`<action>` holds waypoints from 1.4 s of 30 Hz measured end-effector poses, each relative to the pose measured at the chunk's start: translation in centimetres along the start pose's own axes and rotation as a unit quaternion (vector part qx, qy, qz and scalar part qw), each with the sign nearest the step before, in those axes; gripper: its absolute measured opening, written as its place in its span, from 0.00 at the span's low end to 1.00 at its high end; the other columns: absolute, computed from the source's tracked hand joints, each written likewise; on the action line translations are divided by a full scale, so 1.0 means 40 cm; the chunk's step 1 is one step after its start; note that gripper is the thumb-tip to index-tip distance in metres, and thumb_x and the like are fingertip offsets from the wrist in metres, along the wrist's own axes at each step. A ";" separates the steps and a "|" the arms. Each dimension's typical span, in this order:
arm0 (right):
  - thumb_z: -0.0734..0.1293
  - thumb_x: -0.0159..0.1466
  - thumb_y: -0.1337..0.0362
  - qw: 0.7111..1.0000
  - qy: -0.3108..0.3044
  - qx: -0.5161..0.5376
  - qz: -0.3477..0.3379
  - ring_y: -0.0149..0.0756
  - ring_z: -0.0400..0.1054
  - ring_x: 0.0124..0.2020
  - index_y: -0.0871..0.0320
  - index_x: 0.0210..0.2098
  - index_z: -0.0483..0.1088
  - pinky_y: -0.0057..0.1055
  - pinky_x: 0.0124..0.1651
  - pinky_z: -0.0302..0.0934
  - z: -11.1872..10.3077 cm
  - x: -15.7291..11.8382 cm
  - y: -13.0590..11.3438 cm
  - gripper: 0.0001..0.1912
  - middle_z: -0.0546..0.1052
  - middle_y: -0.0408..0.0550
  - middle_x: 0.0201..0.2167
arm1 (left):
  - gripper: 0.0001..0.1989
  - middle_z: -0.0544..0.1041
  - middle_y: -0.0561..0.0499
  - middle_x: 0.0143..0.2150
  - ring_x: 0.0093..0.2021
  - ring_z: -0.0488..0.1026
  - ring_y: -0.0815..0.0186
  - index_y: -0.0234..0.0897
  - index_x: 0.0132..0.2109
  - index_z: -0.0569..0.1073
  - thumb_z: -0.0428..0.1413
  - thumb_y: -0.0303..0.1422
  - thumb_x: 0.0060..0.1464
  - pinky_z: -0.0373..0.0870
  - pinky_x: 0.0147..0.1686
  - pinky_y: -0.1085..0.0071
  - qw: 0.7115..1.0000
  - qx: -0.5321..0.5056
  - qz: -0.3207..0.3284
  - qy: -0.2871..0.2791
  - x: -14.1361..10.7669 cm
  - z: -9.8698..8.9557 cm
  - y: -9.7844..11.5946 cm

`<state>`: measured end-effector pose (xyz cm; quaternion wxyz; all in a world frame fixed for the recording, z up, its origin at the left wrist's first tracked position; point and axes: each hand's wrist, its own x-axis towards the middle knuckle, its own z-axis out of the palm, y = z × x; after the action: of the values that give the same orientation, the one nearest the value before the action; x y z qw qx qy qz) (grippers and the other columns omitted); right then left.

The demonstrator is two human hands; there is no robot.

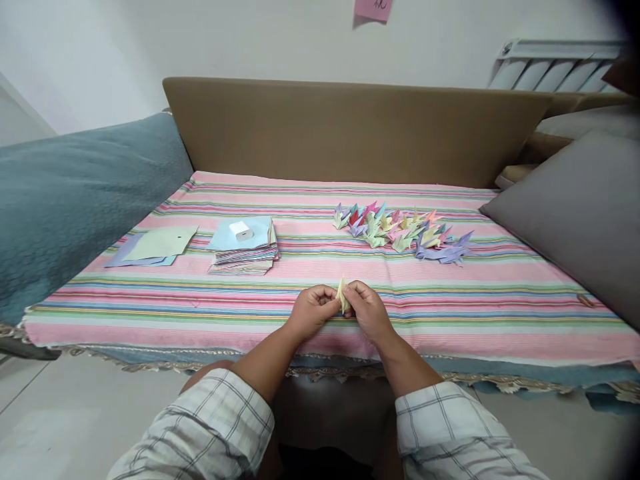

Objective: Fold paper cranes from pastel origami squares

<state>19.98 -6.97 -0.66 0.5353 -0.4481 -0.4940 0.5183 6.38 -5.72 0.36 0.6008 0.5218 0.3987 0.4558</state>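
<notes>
A small pale yellow folded paper (342, 297) is pinched between both hands above the front of the striped cloth (310, 267). My left hand (313, 311) grips its left side with thumb and fingers closed. On its right side, my right hand (367, 310) also has its fingers closed. Folded paper cranes (395, 230) in many colours lie grouped beyond my right hand. Left of my hands stands a stack of square paper (243, 257) with a white charger block (241, 231) on top. Loose green and purple sheets (160, 244) lie farther left.
A blue-green armrest (90, 180) borders the left side, and a grey cushion (575, 200) the right. Behind the cloth rises a brown backrest (350, 130). A small brown object (585, 301) lies near the right front. A pink note (373, 9) hangs on the wall.
</notes>
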 end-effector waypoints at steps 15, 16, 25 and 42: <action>0.67 0.56 0.50 0.999 0.036 0.035 -0.001 0.25 0.54 0.18 0.56 0.27 0.65 0.23 0.20 0.51 0.009 0.004 0.013 0.16 0.64 0.37 0.17 | 0.18 0.68 0.57 0.21 0.24 0.63 0.73 0.35 0.26 0.69 0.63 0.45 0.38 0.61 0.28 0.75 0.999 -0.018 0.026 0.002 -0.003 0.008 0.002; 0.67 0.56 0.50 0.998 0.032 0.046 0.002 0.25 0.54 0.18 0.56 0.26 0.65 0.23 0.21 0.51 0.007 0.004 0.013 0.16 0.64 0.37 0.17 | 0.18 0.68 0.57 0.21 0.24 0.63 0.73 0.35 0.25 0.69 0.64 0.45 0.38 0.61 0.28 0.75 0.999 -0.022 0.025 0.005 -0.003 0.009 0.001; 0.69 0.53 0.57 0.995 0.002 0.097 0.033 0.24 0.57 0.19 0.57 0.29 0.70 0.23 0.22 0.53 -0.001 0.007 0.009 0.10 0.68 0.38 0.20 | 0.19 0.70 0.57 0.21 0.24 0.64 0.74 0.34 0.25 0.69 0.65 0.44 0.37 0.61 0.28 0.76 0.999 -0.045 0.014 0.026 -0.002 0.006 -0.003; 0.74 0.46 0.56 0.989 0.047 0.131 0.047 0.24 0.60 0.19 0.58 0.28 0.72 0.24 0.24 0.57 0.014 0.015 0.023 0.14 0.71 0.39 0.20 | 0.16 0.67 0.59 0.21 0.23 0.65 0.73 0.36 0.29 0.64 0.60 0.42 0.44 0.59 0.26 0.76 0.999 -0.024 0.033 0.019 0.000 0.010 -0.004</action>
<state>19.29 -6.33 -1.48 0.5874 -0.4208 -0.3740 0.5815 6.79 -5.85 0.26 0.5898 0.5115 0.3819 0.4946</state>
